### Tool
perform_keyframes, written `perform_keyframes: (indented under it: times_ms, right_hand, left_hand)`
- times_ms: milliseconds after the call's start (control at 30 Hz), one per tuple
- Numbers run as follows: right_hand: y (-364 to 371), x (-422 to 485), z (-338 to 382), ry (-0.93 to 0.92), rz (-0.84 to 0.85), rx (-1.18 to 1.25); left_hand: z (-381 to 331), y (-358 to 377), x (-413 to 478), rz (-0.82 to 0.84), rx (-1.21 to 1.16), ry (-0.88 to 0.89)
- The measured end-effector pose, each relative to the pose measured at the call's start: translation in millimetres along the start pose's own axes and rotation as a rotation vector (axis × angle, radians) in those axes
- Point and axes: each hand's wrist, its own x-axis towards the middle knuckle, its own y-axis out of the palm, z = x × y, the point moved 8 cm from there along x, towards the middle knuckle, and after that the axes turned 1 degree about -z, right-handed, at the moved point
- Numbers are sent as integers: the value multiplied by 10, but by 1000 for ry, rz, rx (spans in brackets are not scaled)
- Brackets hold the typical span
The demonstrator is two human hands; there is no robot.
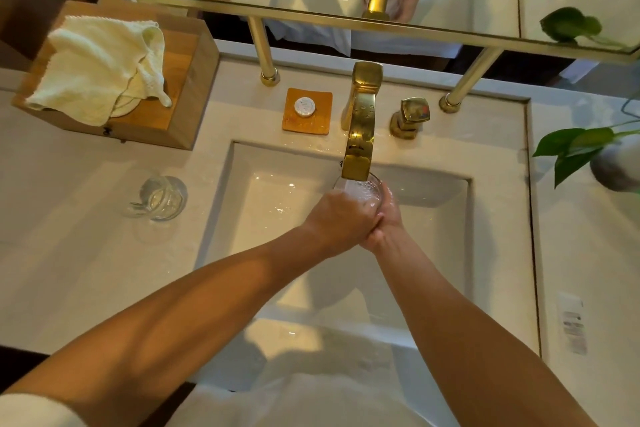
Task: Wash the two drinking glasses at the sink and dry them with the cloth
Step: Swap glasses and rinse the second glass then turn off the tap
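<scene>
A clear drinking glass (363,190) is held upright under the spout of the gold tap (360,135), over the white sink (242,204). Water bubbles inside it. My left hand (337,218) wraps its left side and my right hand (384,222) cups its right side, the fingers overlapping in front. The lower part of the glass is hidden by my hands. A second clear glass (159,198) stands on the counter to the left of the sink. A pale cloth (100,69) lies crumpled on a wooden box (180,107) at the back left.
A gold tap handle (410,116) stands right of the spout. An orange dish (306,111) holding a small round white item sits behind the sink. Green leaves (575,149) of a potted plant reach in from the right. A gold-framed mirror (346,21) on two posts hangs above.
</scene>
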Motion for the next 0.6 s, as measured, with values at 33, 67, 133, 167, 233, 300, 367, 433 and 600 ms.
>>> perform_keyframes:
  times_ms: [33, 67, 133, 167, 233, 300, 367, 433, 600]
  right_hand:
    - [20, -19, -10, 1, 13, -15]
    - [19, 2, -13, 1, 21, -34]
    - [44, 8, -9, -16, 43, -79]
    - [42, 21, 0, -27, 44, -100]
    - [-5, 56, 21, -25, 34, -133]
    - [-55, 82, 18, 17, 24, -176]
    - [-64, 98, 14, 67, 2, -284]
    - [-53, 112, 34, 81, -59, -368]
    - [-3, 176, -11, 51, -46, -113]
  left_hand:
    - [-10, 32, -40, 3, -6, 16]
    - [-29, 56, -71, -5, -14, 39]
    - [-32, 127, -117, -10, -55, 79]
    - [-13, 145, -132, -8, -84, 99]
    - [9, 195, -180, 43, -103, 199]
    - [38, 146, -235, 26, -98, 388]
    - [114, 148, -263, 81, -96, 527]
    - [140, 169, -249, 138, -64, 575]
    - [329, 71, -32, 118, -449, -369]
